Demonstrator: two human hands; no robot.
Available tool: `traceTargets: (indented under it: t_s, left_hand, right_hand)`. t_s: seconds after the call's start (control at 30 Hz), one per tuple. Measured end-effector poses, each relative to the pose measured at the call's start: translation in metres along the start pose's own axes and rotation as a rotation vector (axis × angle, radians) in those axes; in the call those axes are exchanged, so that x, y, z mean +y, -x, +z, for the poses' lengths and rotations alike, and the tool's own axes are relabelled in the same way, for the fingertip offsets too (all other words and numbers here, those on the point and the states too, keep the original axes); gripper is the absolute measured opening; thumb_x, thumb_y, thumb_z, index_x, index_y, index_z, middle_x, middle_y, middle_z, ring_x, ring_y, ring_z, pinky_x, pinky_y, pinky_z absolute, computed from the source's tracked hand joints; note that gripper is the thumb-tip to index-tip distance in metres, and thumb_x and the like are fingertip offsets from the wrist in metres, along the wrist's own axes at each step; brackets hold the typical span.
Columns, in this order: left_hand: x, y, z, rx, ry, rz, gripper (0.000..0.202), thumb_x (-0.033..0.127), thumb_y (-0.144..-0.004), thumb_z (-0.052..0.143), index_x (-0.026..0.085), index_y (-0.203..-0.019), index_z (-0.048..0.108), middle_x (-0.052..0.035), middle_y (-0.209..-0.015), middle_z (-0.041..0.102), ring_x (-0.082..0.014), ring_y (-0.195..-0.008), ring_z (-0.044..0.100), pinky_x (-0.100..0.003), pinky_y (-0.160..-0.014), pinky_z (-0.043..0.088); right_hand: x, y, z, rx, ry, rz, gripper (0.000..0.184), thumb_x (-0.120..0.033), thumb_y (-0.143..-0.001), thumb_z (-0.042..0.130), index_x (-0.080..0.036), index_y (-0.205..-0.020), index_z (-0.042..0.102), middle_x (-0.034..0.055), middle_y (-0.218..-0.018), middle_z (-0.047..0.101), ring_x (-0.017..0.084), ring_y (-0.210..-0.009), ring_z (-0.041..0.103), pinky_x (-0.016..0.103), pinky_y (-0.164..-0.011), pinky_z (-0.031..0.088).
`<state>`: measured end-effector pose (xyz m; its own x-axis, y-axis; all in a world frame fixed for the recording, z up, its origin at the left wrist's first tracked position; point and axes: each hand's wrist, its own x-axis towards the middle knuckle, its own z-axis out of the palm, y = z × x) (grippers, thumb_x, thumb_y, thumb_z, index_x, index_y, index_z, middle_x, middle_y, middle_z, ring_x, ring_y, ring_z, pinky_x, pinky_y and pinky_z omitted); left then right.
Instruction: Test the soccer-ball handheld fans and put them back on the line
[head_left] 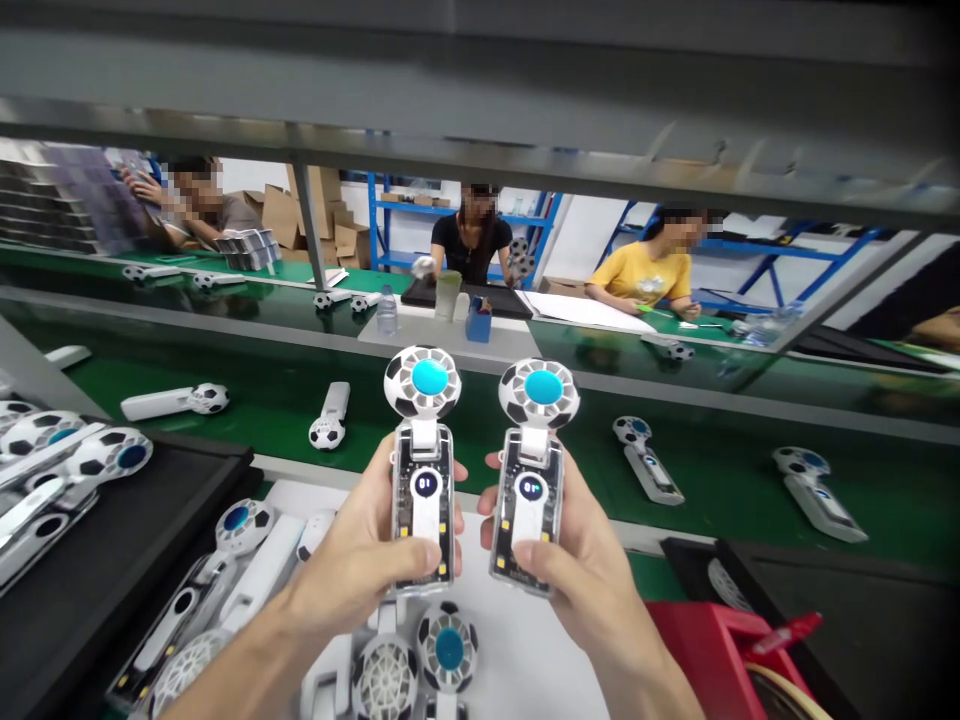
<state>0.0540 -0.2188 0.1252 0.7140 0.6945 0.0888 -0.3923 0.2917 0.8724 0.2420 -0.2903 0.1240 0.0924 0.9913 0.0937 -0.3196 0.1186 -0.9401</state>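
Two small handheld fans with football-patterned heads stand upright side by side in front of me. My left hand (375,540) is wrapped round the left handheld fan (424,500), its thumb on the lower front of the clear-cased body. Around the right handheld fan (531,505) my right hand (577,535) is closed in the same way, thumb pressed low on the front. Both fans have blue centres and lit round displays. Beneath my hands, more fans (448,645) lie on a white surface (525,660).
A black tray (187,490) with several fans stands at the left. Further fans (330,415) lie on the green belt (465,455). At the lower right are a red bin (697,640) and a red pen (787,633). Across the line sit several people (472,240). A grey beam (480,150) crosses above.
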Motion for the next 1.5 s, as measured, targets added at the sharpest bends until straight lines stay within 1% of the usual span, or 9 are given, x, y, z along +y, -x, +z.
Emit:
traceTargets:
  t_s: [0.17,0.3,0.77,0.9,1.0,1.13,1.33,1.43,1.5]
  left_hand:
    - [-0.001,0.001,0.005,-0.024,0.028,-0.021,0.040,0.027,-0.084,0.073,0.022,-0.117,0.050,-0.0027,-0.088,0.065,-0.0146,-0.067,0.065,-0.025,-0.059,0.051]
    - [-0.001,0.002,0.005,-0.054,0.046,-0.016,0.041,0.027,-0.084,0.074,0.021,-0.116,0.051,-0.0026,-0.087,0.065,-0.0149,-0.067,0.066,-0.025,-0.058,0.052]
    - [-0.002,0.002,0.006,-0.100,0.082,-0.005,0.041,0.025,-0.083,0.074,0.022,-0.118,0.052,-0.0038,-0.089,0.065,-0.0170,-0.069,0.067,-0.026,-0.059,0.051]
    - [-0.002,0.003,0.007,-0.102,0.089,-0.008,0.041,0.024,-0.083,0.074,0.022,-0.118,0.052,-0.0035,-0.088,0.064,-0.0173,-0.069,0.067,-0.026,-0.059,0.052]
    - [-0.002,0.004,0.009,-0.091,0.086,-0.022,0.042,0.027,-0.082,0.074,0.022,-0.118,0.052,-0.0041,-0.088,0.065,-0.0184,-0.069,0.068,-0.028,-0.059,0.053]
    - [-0.006,0.001,0.012,0.077,0.077,-0.038,0.027,0.041,-0.094,0.058,0.019,-0.110,0.053,-0.0026,-0.069,0.065,-0.0163,-0.054,0.064,-0.025,-0.048,0.048]
    - [-0.007,0.001,0.011,0.111,0.114,-0.101,0.028,0.043,-0.095,0.051,0.015,-0.091,0.056,-0.0045,-0.061,0.065,-0.0170,-0.044,0.061,-0.024,-0.039,0.047]
    - [-0.005,0.001,0.011,0.043,0.133,-0.131,0.037,0.048,-0.095,0.050,0.012,-0.097,0.059,-0.0084,-0.060,0.068,-0.0179,-0.043,0.062,-0.023,-0.037,0.046]
    - [-0.004,0.001,0.013,0.049,0.101,-0.029,0.032,0.045,-0.092,0.057,0.014,-0.103,0.058,-0.0098,-0.075,0.072,-0.0196,-0.053,0.067,-0.027,-0.044,0.052]
  right_hand:
    - [0.005,-0.002,-0.001,-0.004,-0.016,-0.046,0.055,-0.026,-0.083,0.069,-0.028,-0.132,0.043,0.0046,-0.098,0.067,0.019,-0.076,0.064,0.032,-0.065,0.054]
    - [0.008,-0.001,-0.002,0.002,-0.046,-0.073,0.060,-0.026,-0.083,0.071,-0.028,-0.135,0.042,0.0069,-0.111,0.065,0.020,-0.081,0.065,0.033,-0.065,0.055]
    - [0.005,0.001,-0.002,-0.042,-0.052,-0.093,0.058,-0.025,-0.085,0.069,-0.025,-0.136,0.042,0.0056,-0.100,0.068,0.018,-0.076,0.066,0.032,-0.065,0.055]
    - [0.000,0.004,0.001,0.026,-0.085,-0.077,0.061,-0.023,-0.081,0.073,-0.027,-0.134,0.044,0.0076,-0.115,0.065,0.019,-0.083,0.067,0.030,-0.064,0.055]
    - [-0.003,0.003,0.002,0.016,-0.077,-0.087,0.044,-0.032,-0.085,0.071,-0.023,-0.123,0.052,0.0067,-0.096,0.069,0.018,-0.072,0.066,0.028,-0.057,0.052]
    - [-0.004,0.002,0.005,0.062,-0.067,-0.062,0.022,-0.042,-0.098,0.052,-0.020,-0.103,0.056,0.0016,-0.067,0.063,0.015,-0.051,0.059,0.025,-0.045,0.045]
    - [0.001,-0.001,0.012,0.110,-0.084,-0.164,0.013,-0.034,-0.097,0.055,-0.022,-0.103,0.055,0.0030,-0.094,0.062,0.013,-0.055,0.059,0.026,-0.040,0.048]
    - [0.001,-0.002,0.014,0.208,-0.017,-0.304,0.017,-0.036,-0.094,0.062,-0.024,-0.103,0.055,0.0037,-0.100,0.064,0.015,-0.062,0.064,0.026,-0.045,0.050]
    - [-0.004,0.004,0.013,0.242,-0.036,-0.347,0.026,-0.037,-0.087,0.072,-0.026,-0.105,0.057,0.0021,-0.096,0.066,0.018,-0.071,0.068,0.029,-0.055,0.055]
